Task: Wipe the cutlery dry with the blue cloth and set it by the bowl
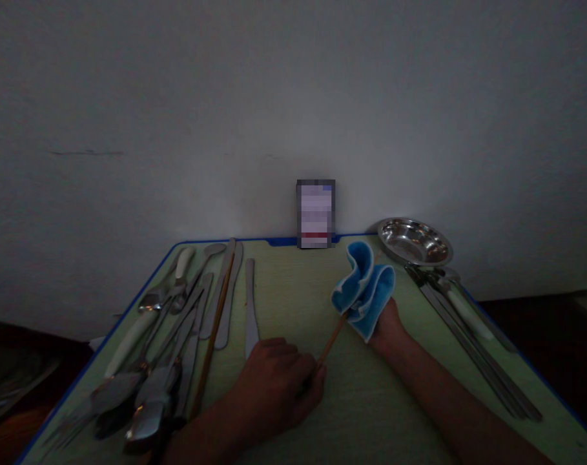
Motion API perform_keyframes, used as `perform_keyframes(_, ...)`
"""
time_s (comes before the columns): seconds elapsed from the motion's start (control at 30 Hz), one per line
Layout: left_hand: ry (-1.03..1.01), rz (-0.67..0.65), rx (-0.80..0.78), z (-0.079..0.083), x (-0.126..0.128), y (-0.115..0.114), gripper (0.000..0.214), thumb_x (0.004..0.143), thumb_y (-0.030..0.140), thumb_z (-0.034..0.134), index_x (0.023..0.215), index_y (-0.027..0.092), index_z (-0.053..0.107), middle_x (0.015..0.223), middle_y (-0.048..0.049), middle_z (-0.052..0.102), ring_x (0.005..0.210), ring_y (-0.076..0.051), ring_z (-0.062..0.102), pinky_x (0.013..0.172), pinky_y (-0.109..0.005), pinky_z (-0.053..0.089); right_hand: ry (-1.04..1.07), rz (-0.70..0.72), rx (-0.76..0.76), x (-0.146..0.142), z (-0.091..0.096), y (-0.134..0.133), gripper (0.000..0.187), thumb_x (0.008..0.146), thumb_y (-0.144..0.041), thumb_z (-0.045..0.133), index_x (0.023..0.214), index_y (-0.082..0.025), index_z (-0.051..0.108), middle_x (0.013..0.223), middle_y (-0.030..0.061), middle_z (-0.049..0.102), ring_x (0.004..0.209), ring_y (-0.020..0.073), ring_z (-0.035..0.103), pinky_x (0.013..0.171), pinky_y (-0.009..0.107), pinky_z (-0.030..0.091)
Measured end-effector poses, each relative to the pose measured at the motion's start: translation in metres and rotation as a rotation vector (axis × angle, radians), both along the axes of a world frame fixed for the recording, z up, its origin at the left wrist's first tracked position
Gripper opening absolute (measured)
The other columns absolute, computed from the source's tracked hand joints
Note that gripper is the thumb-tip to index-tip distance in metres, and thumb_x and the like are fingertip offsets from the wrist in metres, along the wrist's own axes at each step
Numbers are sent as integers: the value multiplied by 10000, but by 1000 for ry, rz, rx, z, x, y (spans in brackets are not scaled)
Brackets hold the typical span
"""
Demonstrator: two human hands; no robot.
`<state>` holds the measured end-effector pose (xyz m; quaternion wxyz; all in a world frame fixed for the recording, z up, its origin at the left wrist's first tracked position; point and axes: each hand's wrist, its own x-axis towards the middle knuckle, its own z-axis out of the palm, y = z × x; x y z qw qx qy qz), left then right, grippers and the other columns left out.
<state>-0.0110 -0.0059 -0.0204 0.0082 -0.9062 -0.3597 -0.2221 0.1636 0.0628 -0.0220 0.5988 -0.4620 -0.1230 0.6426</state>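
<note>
My left hand [286,382] is closed around the near end of a thin wooden chopstick [334,337], which slants up and away to the right. Folded about its far part is a blue cloth [376,292] with pale edges. My right hand [388,324] grips this cloth from the right; its fingers are mostly hidden behind the folds. Just beyond my left hand lies a table knife [250,303]. Another wooden chopstick [212,349] rests to the left, across a group of knives.
Several spoons, forks and knives [152,368] crowd the table's left side. At the back right stands a shiny metal bowl [414,242], with more cutlery [472,349] in front. A phone [316,214] leans against the wall. The green tabletop [293,284] has a blue rim.
</note>
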Motion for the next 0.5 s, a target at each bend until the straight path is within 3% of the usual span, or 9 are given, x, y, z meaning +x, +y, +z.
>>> perform_keyframes(0.17, -93, -119, 157, 4, 1, -6, 214, 718, 149, 468, 510, 184, 432, 395, 50, 433, 376, -95, 355, 442, -263, 245, 40, -12, 31, 6, 6, 5, 164, 676, -377, 600, 629, -225, 562, 561, -22, 602, 522, 132, 563, 548, 293, 495)
perform_keyframes(0.3, -92, -179, 150, 4, 1, -9, 215, 704, 156, 492, 504, 186, 419, 392, 55, 417, 376, -92, 331, 443, -270, 238, 45, -78, 23, 11, 9, 8, 185, 694, -370, 574, 598, -214, 544, 520, -27, 571, 485, 117, 544, 477, 249, 465)
perform_keyframes(0.5, -50, -109, 93, 1, 1, -5, 192, 739, 140, 470, 554, 188, 450, 424, 50, 470, 390, -99, 386, 457, -265, 273, 11, 146, 186, 10, 3, 10, 314, 636, -506, 602, 559, -231, 471, 442, -54, 458, 403, 101, 452, 378, 223, 380)
